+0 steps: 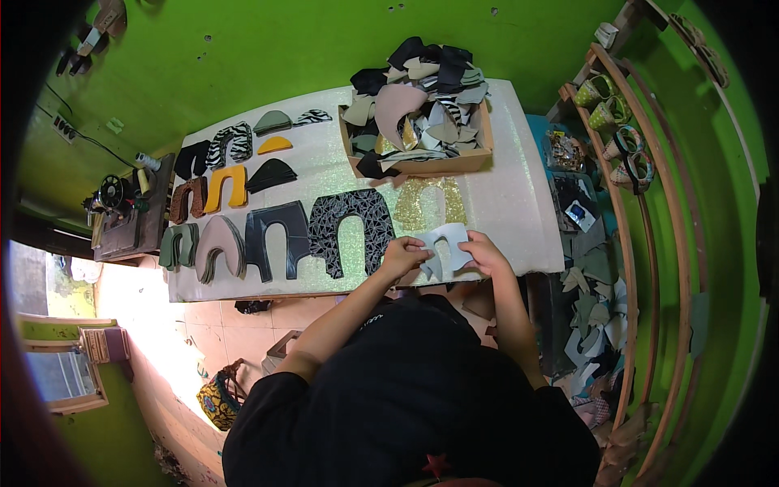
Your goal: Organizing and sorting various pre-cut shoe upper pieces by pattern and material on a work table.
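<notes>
Between my two hands is a pale, U-shaped cut piece (445, 234), held up at the table's near edge. My left hand (405, 256) pinches one leg of it, and my right hand (485, 253) grips the other side. Just beyond lies a gold glitter U-shaped piece (408, 201), partly covered by the pale one. To the left of my left hand sits a black-and-grey patterned U-shaped piece (326, 235). Beside that are a dark U-shaped stack (261, 235) and a beige U-shaped stack (213, 247).
A box (454, 165) heaped with offcuts stands at the table's (519, 178) far right. Yellow pieces (225, 187) and zebra-print pieces (231, 144) lie at the left. A sewing machine (114, 192) stands past the left end. Sandals hang on a wooden rack (629, 284) at right, near piled scraps (588, 308).
</notes>
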